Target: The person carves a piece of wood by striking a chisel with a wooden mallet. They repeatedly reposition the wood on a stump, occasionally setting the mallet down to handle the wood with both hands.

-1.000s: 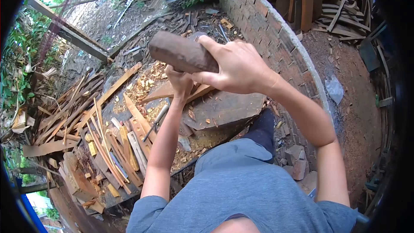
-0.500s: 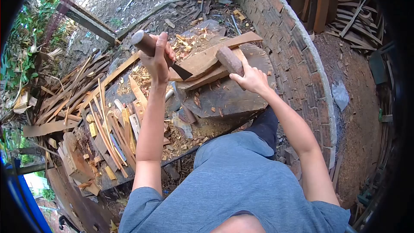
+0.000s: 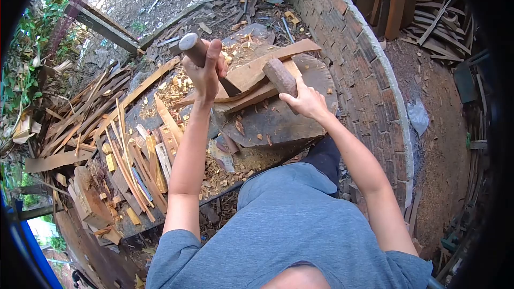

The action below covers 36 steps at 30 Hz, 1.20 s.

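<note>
My left hand is closed around the thick handle of a chisel, its pale round butt facing up. The chisel's dark flared blade points down to the right, its edge overlapping a curved wooden board. That board lies on a big wooden chopping block. My right hand grips the near end of a short, rough wooden block, which lies across the board's right part. My thumb is on the near side of this block; some of the other fingers are hidden.
Left of the chopping block, several offcuts and strips cover a workbench, with wood chips around. A curved brick wall runs along the right side. A plastic bag lies beyond it. Stacked boards stand further back.
My left hand has shifted slightly right, and the chisel handle stands steeper, its butt swung to the right. My right hand and the wooden block stay nearly in place on the board.
</note>
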Each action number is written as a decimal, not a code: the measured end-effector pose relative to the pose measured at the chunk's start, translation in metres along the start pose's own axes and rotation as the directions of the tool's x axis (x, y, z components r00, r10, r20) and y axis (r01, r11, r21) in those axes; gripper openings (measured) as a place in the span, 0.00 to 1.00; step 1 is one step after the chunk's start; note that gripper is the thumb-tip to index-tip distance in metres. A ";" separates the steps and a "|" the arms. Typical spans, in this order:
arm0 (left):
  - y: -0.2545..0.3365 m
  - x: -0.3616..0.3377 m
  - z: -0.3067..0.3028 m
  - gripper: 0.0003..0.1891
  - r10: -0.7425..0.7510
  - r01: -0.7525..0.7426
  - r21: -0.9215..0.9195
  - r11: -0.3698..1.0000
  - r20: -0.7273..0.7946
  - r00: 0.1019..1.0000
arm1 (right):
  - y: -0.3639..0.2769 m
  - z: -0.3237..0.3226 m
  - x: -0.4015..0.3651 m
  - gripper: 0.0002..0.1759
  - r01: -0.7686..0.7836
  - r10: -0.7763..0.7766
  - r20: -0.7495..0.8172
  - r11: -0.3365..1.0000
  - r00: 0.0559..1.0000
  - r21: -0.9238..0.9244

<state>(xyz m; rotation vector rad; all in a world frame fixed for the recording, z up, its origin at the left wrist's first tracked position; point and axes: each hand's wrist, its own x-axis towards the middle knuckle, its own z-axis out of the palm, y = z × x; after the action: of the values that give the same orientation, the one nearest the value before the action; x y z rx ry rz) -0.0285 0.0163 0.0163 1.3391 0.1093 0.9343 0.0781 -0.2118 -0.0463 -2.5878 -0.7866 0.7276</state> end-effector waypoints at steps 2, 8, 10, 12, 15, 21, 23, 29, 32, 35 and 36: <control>0.003 0.000 0.002 0.19 -0.016 0.016 0.006 1.000 -0.007 1.000 | 0.002 0.002 0.002 0.52 0.015 -0.015 -0.022 1.000 1.000 0.019; 0.004 0.001 0.004 0.19 -0.028 0.028 0.038 0.999 0.015 0.999 | 0.000 0.000 0.000 0.52 0.011 -0.011 -0.012 1.000 1.000 0.017; 0.000 0.003 0.002 0.18 -0.012 0.009 0.048 0.999 0.058 0.998 | 0.000 0.000 -0.002 0.52 0.008 -0.008 -0.014 1.000 1.000 0.006; -0.002 0.004 0.002 0.18 -0.054 0.052 0.038 0.998 0.059 0.997 | -0.001 0.002 -0.002 0.53 0.004 -0.004 -0.017 1.000 1.000 -0.003; -0.002 0.005 0.003 0.17 -0.068 0.066 0.037 0.997 0.073 0.995 | 0.000 0.004 -0.002 0.53 0.014 -0.014 -0.052 1.000 0.999 -0.008; -0.005 0.008 0.004 0.18 -0.089 0.087 0.027 0.996 0.075 0.993 | 0.002 0.005 -0.001 0.53 0.012 -0.012 -0.025 1.000 1.000 0.005; -0.006 0.009 0.005 0.18 -0.090 0.089 0.028 0.996 0.073 0.993 | 0.003 0.006 0.000 0.53 0.004 -0.003 -0.042 1.000 0.999 0.021; -0.001 0.008 0.022 0.13 -0.105 0.098 0.192 0.976 0.027 0.994 | -0.032 -0.057 0.000 0.47 0.162 -0.169 -0.028 0.865 0.985 0.475; -0.003 0.008 0.026 0.12 -0.100 0.093 0.231 0.969 0.022 0.995 | -0.094 -0.121 -0.026 0.38 0.696 -0.490 -0.517 0.625 0.702 0.354; -0.009 0.007 0.028 0.09 -0.072 0.060 0.228 0.972 0.043 0.996 | -0.124 -0.137 -0.034 0.35 0.820 -0.568 -0.648 0.550 0.506 0.158; -0.010 0.005 0.026 0.09 -0.056 0.042 0.238 0.970 0.052 0.997 | -0.129 -0.137 -0.035 0.34 0.822 -0.599 -0.660 0.568 0.454 0.050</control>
<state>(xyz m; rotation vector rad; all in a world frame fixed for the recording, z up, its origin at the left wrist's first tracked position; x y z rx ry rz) -0.0052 -0.0003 0.0177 1.5760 0.2141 0.8589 0.0756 -0.1531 0.1358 -1.6571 -1.2570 -0.1999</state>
